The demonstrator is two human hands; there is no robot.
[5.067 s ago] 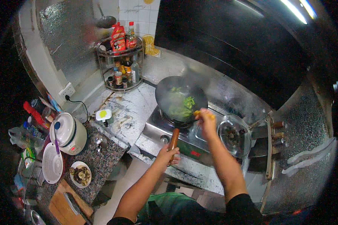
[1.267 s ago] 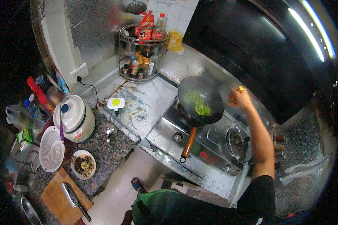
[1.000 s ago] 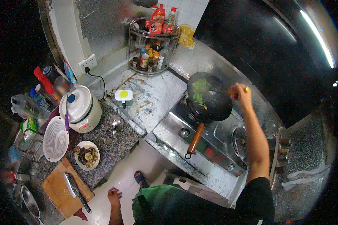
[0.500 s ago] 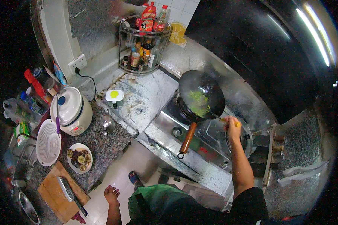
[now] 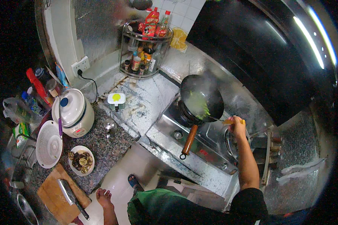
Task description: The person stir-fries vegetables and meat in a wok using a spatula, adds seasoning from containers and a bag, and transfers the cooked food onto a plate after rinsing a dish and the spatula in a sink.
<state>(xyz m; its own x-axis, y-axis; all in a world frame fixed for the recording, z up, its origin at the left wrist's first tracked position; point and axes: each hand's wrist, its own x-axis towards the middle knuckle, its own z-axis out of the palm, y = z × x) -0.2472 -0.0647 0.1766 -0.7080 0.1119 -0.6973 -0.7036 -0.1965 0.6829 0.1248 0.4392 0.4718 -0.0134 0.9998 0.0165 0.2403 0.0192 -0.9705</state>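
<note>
My right hand (image 5: 238, 126) is closed round the yellow-brown handle of a spatula (image 5: 227, 122), at the right of a black wok (image 5: 213, 93). The spatula's thin metal shaft reaches over the wok's near right rim; its head is hidden among chopped green vegetables (image 5: 198, 105). Steam hazes the wok, which sits on a gas stove (image 5: 169, 125) with its wooden handle (image 5: 189, 139) pointing toward me. Low at my left side, my left hand (image 5: 104, 197) hangs with its fingers loosely apart and holds nothing. It is nearest to the cutting board (image 5: 50, 195).
A knife (image 5: 72, 198) lies on the board. Beyond it on the counter are a plate of sliced dark food (image 5: 81, 160), a white strainer basket (image 5: 49, 144) and a rice cooker (image 5: 77, 116). A white-lidded container (image 5: 116, 99) and a condiment rack (image 5: 144, 52) stand farther back.
My right hand has shifted slightly right with the spatula, and the greens in the wok lie differently. The whole view has tilted a little. My left hand stays low and free.
</note>
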